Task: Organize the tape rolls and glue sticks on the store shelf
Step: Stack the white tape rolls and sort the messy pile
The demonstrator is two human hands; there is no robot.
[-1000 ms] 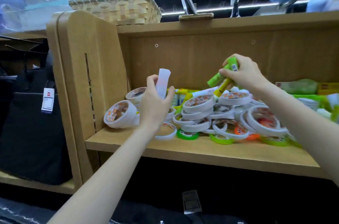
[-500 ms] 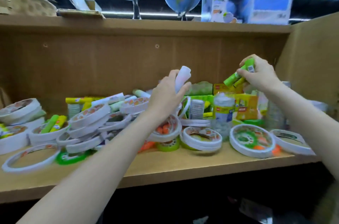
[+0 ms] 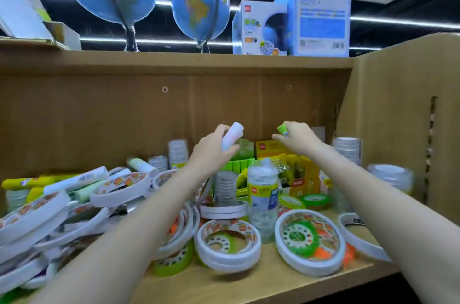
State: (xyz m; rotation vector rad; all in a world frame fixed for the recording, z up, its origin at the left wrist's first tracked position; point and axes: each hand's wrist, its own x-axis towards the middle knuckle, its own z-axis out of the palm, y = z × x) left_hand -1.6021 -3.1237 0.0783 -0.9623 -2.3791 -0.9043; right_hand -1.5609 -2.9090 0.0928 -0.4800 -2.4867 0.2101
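Note:
My left hand (image 3: 211,152) grips a white glue stick (image 3: 232,135) upright, raised above the middle of the wooden shelf (image 3: 224,278). My right hand (image 3: 297,138) holds green glue sticks (image 3: 283,130), only their top ends showing, over a yellow box (image 3: 267,149) at the back. Several white tape rolls (image 3: 227,241) with orange and green inner rolls lie scattered over the shelf. More glue sticks, yellow (image 3: 27,183) and white (image 3: 77,179), lie on the pile at the left.
A plastic-wrapped stack of tape (image 3: 262,194) stands centre, with green and yellow packs (image 3: 302,176) behind. Stacked white rolls (image 3: 347,149) stand at the right wall (image 3: 398,117). Globes (image 3: 199,5) and boxes (image 3: 321,15) stand on top.
The view has swung further right along the shelf. Both hands have moved deeper toward the back of the shelf, still holding their glue sticks; the right hand has dropped lower over the yellow box.

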